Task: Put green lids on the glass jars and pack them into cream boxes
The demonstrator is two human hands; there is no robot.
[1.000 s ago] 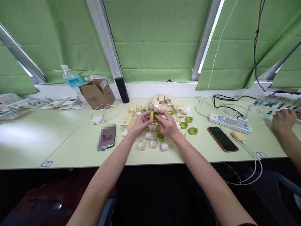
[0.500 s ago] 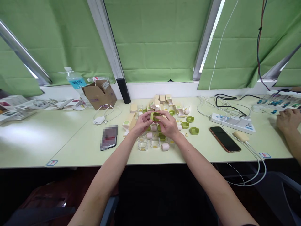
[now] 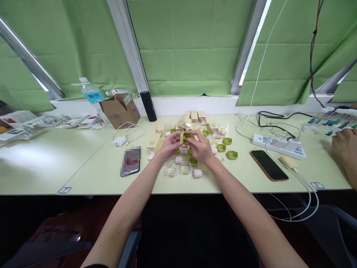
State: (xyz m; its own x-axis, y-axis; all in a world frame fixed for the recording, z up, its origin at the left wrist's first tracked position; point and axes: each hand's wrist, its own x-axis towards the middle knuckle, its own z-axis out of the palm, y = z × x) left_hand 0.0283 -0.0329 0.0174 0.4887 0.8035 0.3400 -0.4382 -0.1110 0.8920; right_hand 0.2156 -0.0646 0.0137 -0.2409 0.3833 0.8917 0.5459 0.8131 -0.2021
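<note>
Between my two hands I hold a small green plastic case [image 3: 182, 137] above the table, tilted so that its hollow side shows. My left hand [image 3: 169, 144] grips its left side, and the fingers of my right hand [image 3: 202, 149] reach to its right side and opening. Below and around the hands lie several like green cases [image 3: 232, 155], clear plastic boxes [image 3: 185, 168] with a yellow mark, and pale pink cylinders [image 3: 198, 173]. Small cream cartons [image 3: 155, 145] are heaped behind and left of my hands.
A phone [image 3: 269, 165] and a white power strip [image 3: 278, 146] with cables lie to the right. On the left are a blurred-out phone [image 3: 130, 161], a white charger [image 3: 119, 141], a cardboard box [image 3: 119, 111] and a black cylinder [image 3: 148, 106]. Another person's hand [image 3: 346, 145] rests far right.
The view has shifted slightly, so everything sits a little further right. Both hands keep hold of the green case; the right fingers have moved slightly at its opening.
</note>
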